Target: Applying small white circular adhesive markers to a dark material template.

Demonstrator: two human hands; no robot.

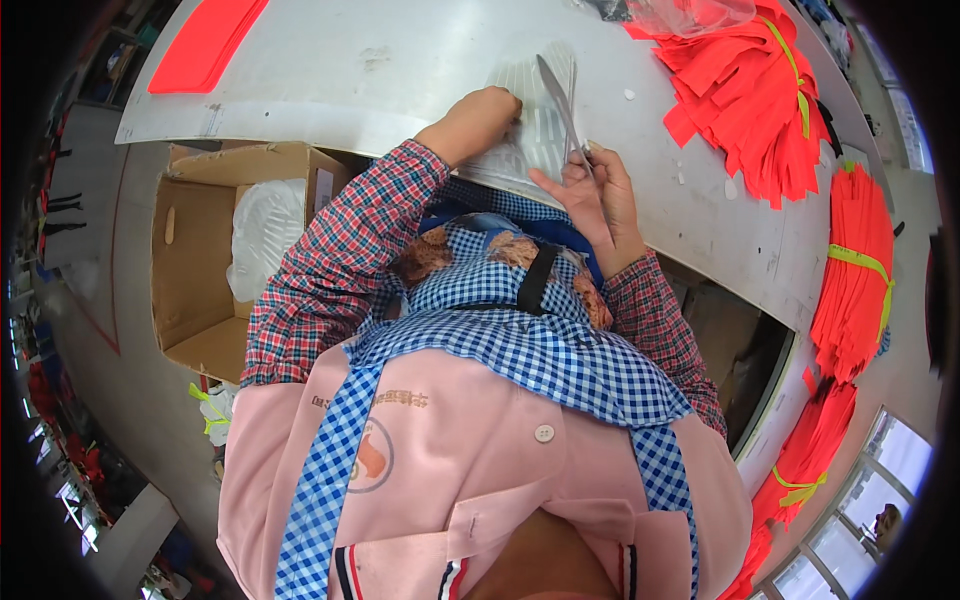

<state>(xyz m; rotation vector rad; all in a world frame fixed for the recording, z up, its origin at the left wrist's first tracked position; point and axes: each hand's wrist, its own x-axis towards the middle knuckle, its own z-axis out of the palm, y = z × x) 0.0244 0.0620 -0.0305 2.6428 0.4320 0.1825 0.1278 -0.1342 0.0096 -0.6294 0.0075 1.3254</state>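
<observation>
Scuffed pale table, grey floor.

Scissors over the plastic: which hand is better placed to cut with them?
Probably the right hand: it holds the scissors over the clear plastic, while the left hand is at the plastic's left side.

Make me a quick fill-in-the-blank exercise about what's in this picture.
The right hand holds a pair of ____.
The left hand is at some clear ____.
The cardboard box stands on the picture's ____ side.
The checked apron is white and ____.

Missing words: scissors; plastic; left; blue.
</observation>
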